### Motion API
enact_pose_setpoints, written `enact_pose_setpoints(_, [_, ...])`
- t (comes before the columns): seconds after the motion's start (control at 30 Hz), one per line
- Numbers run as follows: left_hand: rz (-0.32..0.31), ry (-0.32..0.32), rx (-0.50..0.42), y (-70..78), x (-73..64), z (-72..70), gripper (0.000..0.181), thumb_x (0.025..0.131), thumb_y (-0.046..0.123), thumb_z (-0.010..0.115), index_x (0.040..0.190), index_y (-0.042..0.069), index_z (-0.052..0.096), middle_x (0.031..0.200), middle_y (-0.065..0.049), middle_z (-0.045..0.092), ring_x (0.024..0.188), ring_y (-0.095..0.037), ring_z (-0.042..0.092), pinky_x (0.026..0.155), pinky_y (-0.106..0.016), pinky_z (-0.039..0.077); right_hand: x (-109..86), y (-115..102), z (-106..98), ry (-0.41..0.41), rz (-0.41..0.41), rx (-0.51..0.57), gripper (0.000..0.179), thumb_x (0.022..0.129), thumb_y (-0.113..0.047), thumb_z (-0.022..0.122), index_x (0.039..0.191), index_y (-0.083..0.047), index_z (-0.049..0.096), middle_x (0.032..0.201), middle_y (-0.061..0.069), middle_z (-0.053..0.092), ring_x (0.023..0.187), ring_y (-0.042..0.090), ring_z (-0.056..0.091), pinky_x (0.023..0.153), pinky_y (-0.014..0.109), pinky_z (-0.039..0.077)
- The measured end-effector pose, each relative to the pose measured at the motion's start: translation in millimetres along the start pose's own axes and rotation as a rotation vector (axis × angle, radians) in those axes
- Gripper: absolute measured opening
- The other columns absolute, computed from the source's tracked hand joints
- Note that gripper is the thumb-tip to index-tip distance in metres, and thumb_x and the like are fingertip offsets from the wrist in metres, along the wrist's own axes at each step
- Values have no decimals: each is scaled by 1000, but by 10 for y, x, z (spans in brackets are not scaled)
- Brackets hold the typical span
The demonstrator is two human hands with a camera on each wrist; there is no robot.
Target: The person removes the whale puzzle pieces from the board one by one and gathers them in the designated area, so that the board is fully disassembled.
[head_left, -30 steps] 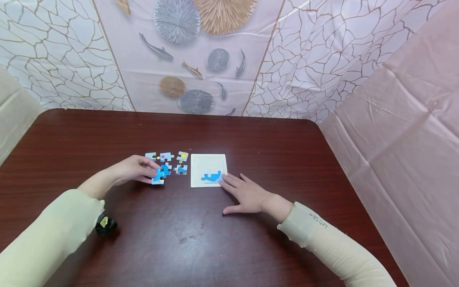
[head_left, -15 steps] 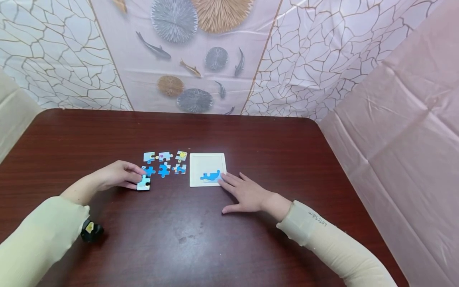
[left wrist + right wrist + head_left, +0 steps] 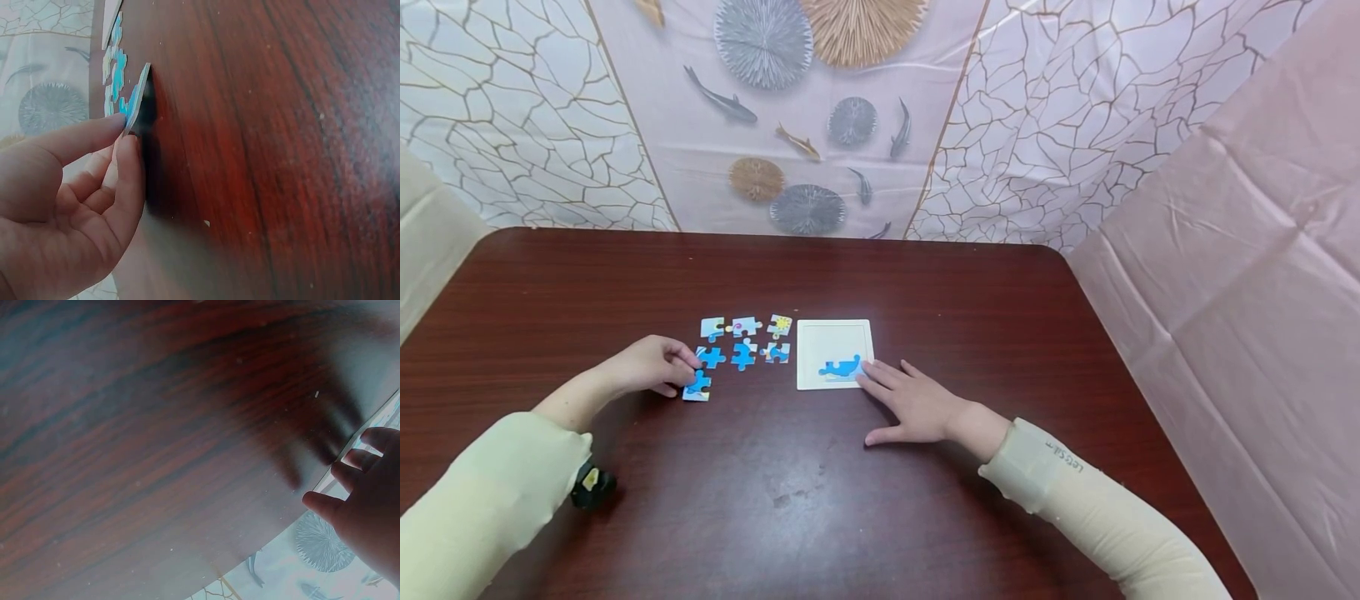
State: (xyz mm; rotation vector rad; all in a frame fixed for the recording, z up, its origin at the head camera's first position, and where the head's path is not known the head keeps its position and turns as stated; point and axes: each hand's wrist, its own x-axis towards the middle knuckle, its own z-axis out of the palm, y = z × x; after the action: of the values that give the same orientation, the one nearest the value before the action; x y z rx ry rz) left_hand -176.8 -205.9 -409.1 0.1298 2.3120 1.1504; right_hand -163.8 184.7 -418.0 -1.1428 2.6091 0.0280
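Note:
Between thumb and fingers, my left hand (image 3: pixel 655 365) pinches a blue jigsaw puzzle piece (image 3: pixel 697 388). In the left wrist view that puzzle piece (image 3: pixel 139 97) is tilted, with a dark shadow beneath it. Several loose puzzle pieces (image 3: pixel 744 354) lie in two rows just beyond. To their right is a square cream puzzle tray (image 3: pixel 820 337) with a joined blue section (image 3: pixel 842 367) along its near side. My right hand (image 3: pixel 917 406) lies with fingers spread, its fingertips on the tray's right edge. The right wrist view shows the right hand (image 3: pixel 369 494) from the side.
Everything lies on a dark reddish-brown table (image 3: pixel 820 500). A patterned curtain (image 3: pixel 805 125) hangs behind it, and a pinkish cloth (image 3: pixel 1240 275) runs along the right side. A black wrist device (image 3: pixel 592 486) is on the left sleeve.
The left hand has moved left and a little nearer with its puzzle piece, away from the other pieces. That piece has turned in the fingers. The right hand stays on the tray.

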Motion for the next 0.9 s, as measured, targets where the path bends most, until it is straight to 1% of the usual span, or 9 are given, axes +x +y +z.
enact_pose_setpoints(0.1, [-13,8,1,3,-8,-17,36,88,15,61,112,-12,55,87,-7,64,74,-12,58,66,-28,58,0,-1,-2,-2,1,1,88,83,-68,48,149,-15,25,157,5,18,145,20,16,116,53,18])
enact_pose_setpoints(0.2, [-21,13,9,7,-6,-50,37,90,18,60,112,-11,55,89,-11,64,75,-14,57,66,-28,58,2,-3,-7,-4,2,3,88,83,-68,48,149,-14,24,157,5,18,145,19,16,116,53,18])
enact_pose_setpoints(0.3, [-24,13,0,49,16,-71,40,92,23,58,115,-9,54,98,-16,64,78,-13,59,68,-29,58,2,-4,-11,-6,4,6,88,83,-68,48,149,-15,24,157,5,18,145,19,15,116,53,18])
enact_pose_setpoints(0.43, [-10,3,-62,182,82,-54,44,94,24,55,123,-8,50,113,-22,61,85,-14,63,73,-30,58,3,-5,-13,-6,6,6,88,83,-68,48,149,-15,24,157,5,18,145,19,16,116,53,18])
enact_pose_setpoints(0.57, [30,-27,-126,334,173,8,45,95,21,55,127,-9,47,121,-25,58,89,-15,65,78,-32,58,3,-8,-19,-7,4,6,88,83,-67,48,149,-14,24,157,6,18,145,19,16,116,53,18])
enact_pose_setpoints(0.77, [67,-68,-177,539,312,168,43,94,17,55,128,-9,48,123,-25,57,91,-16,64,81,-32,57,-5,-19,-30,-6,1,17,87,84,-67,49,149,-14,25,157,6,18,145,20,17,116,53,18])
enact_pose_setpoints(0.9, [79,-90,-206,651,401,294,41,95,16,53,127,-9,48,123,-26,56,94,-20,65,83,-34,56,-5,-23,-29,-6,1,20,87,84,-67,49,149,-14,25,157,6,18,145,20,17,116,53,18])
